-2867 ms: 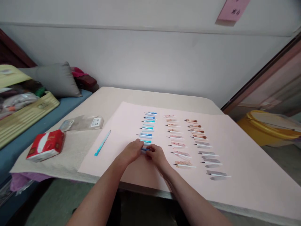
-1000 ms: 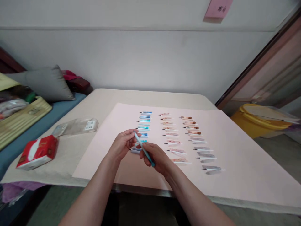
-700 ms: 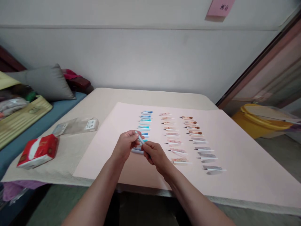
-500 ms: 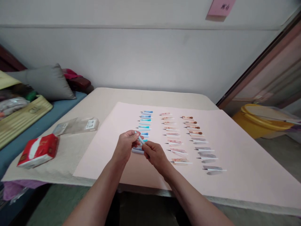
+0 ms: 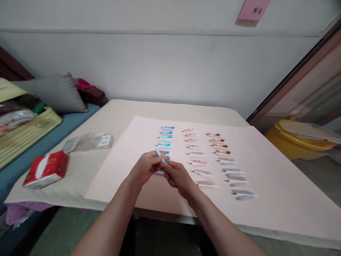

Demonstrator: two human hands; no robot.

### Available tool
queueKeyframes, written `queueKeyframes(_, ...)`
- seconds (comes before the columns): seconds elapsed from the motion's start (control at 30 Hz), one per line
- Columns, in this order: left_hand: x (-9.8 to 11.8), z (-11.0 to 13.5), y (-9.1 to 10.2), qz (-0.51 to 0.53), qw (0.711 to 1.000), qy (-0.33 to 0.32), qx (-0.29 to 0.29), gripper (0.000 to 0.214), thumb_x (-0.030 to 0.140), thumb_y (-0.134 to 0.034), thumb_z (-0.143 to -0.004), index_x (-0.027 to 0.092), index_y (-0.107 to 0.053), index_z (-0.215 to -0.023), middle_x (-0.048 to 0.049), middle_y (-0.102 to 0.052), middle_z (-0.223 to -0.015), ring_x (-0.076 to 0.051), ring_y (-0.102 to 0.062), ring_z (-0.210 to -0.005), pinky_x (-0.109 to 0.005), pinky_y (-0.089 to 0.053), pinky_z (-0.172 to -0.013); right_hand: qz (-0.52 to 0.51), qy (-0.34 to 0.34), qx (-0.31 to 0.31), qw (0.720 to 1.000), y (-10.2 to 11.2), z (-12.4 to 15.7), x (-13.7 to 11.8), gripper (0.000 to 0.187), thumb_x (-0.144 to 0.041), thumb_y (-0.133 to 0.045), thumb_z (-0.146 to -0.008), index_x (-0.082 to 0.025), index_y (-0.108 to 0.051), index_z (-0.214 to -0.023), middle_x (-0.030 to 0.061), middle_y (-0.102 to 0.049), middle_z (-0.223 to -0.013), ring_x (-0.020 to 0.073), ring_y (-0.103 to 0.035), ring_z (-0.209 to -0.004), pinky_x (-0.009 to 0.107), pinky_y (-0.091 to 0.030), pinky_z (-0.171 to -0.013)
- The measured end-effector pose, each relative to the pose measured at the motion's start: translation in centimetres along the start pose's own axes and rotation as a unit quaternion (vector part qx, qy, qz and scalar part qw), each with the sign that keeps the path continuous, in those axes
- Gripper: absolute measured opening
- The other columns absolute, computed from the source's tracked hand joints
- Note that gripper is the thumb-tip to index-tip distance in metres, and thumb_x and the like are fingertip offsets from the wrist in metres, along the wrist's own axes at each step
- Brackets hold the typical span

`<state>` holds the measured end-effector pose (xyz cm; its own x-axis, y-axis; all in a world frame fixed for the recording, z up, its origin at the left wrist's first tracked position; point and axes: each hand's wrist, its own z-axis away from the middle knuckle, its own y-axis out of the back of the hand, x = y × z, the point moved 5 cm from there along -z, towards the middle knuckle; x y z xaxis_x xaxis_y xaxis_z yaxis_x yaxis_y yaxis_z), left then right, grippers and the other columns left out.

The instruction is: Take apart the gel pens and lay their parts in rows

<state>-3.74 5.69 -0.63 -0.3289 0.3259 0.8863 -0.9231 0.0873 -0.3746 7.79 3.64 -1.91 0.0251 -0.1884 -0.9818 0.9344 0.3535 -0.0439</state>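
A pale blue pen [image 5: 160,155] is held between both hands over the pink sheet, tilted with its upper end toward the far left. My left hand [image 5: 147,166] is closed, pinching the pen with thumb and fingers. From the other side my right hand [image 5: 179,175] is closed around its lower end, which the fingers partly hide. Behind and beneath the hands runs a column of blue pen parts [image 5: 166,137] with thin dark-tipped refills; the nearest ones are partly covered. To the right lie a column of pink pen parts [image 5: 198,161] and a column of brown and grey ones [image 5: 220,145].
The large pink sheet [image 5: 114,177] covers much of the cloth-covered table [image 5: 87,122]. At the left are a red tissue pack [image 5: 46,169] and a clear plastic bag [image 5: 89,141]. A grey pillow [image 5: 58,92] lies beyond. A yellow bucket [image 5: 290,142] stands off the right edge.
The pen has turned a little steeper in my fingers, and my right hand has shifted slightly lower. The whole view has moved slightly; the laid-out parts stay in place.
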Motion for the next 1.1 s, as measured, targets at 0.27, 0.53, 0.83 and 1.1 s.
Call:
queueKeyframes(0.27,0.4,0.4,0.4,-0.074,0.988,-0.079,0.112,0.024,0.033,-0.069,-0.066,0.014,-0.055,-0.06,0.0012,-0.052,-0.049,-0.007,-0.043,-0.045,-0.021,-0.03,-0.046,0.177,0.1,0.102,0.974,0.5,0.3,-1.7,0.032,-0.032,-0.05,-0.083,-0.018,-0.048,-0.054,-0.0037,-0.047,-0.048,0.008,-0.042,-0.048,0.021,-0.031,-0.049)
queueKeyframes(0.53,0.9,0.4,-0.3,-0.005,0.999,-0.035,0.009,0.027,0.027,-0.068,-0.067,0.015,-0.064,-0.091,-0.0062,-0.065,-0.08,-0.008,-0.052,-0.056,-0.022,-0.039,-0.056,0.105,0.051,0.05,0.992,1.0,0.1,-0.9,0.036,-0.042,-0.048,-0.083,-0.018,-0.049,-0.056,-0.0048,-0.043,-0.043,0.0076,-0.035,-0.04,0.022,-0.027,-0.043)
queueKeyframes(0.83,0.7,0.3,-0.3,-0.019,0.999,-0.031,0.012,0.026,0.028,-0.068,-0.067,0.015,-0.064,-0.089,-0.0045,-0.063,-0.076,-0.01,-0.054,-0.061,-0.022,-0.038,-0.056,0.145,0.083,0.072,0.983,1.2,0.2,-1.2,0.036,-0.039,-0.048,-0.084,-0.019,-0.048,-0.054,-0.005,-0.042,-0.044,0.0088,-0.038,-0.044,0.022,-0.03,-0.047)
queueKeyframes(1.1,1.0,0.5,-0.1,-0.033,0.998,-0.048,0.037,0.022,0.029,-0.069,-0.066,0.016,-0.064,-0.083,-0.0025,-0.062,-0.068,-0.01,-0.052,-0.059,-0.021,-0.037,-0.054,0.177,0.117,0.102,0.972,1.3,0.5,-1.6,0.033,-0.034,-0.048,-0.084,-0.019,-0.046,-0.055,-0.005,-0.044,-0.049,0.009,-0.04,-0.049,0.022,-0.03,-0.05)
